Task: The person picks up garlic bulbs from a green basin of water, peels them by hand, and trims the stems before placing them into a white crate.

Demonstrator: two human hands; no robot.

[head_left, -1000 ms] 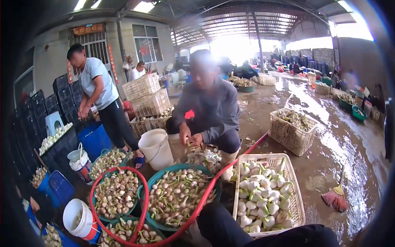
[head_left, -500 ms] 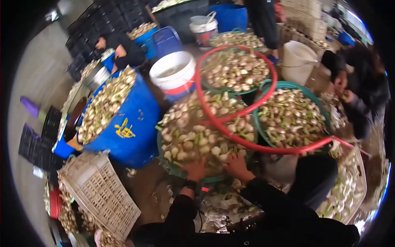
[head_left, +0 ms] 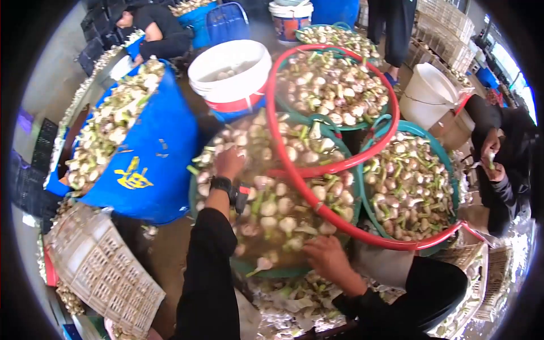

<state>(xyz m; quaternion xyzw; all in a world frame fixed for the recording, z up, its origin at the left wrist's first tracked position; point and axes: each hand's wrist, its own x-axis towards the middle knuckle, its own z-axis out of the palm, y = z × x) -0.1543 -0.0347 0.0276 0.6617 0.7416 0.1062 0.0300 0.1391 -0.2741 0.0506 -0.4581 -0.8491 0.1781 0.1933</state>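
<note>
Garlic bulbs with green stem stubs (head_left: 288, 224) float in murky water inside a round green tub (head_left: 277, 272) in front of me. My left hand (head_left: 229, 163), with a dark watch on its wrist, reaches over the tub's left side among the bulbs. Its fingers are spread and partly hidden by bulbs and water. At the near right side of the same tub is my right hand (head_left: 327, 258), its fingers loosely bent at the water and no bulb visible in them. A red hose (head_left: 317, 207) loops over this tub and its neighbours.
More garlic fills a tilted blue barrel (head_left: 164, 153) at left and green tubs (head_left: 453, 181) at right and behind. A white bucket (head_left: 232, 71) stands beyond. A plastic crate (head_left: 107, 266) leans at lower left. Co-workers sit at right (head_left: 498, 181) and far left (head_left: 158, 31); another stands behind.
My left hand has moved forward and left across the tub from its near edge. My right hand stays near the front rim, its fingers more bent. The view has shifted closer.
</note>
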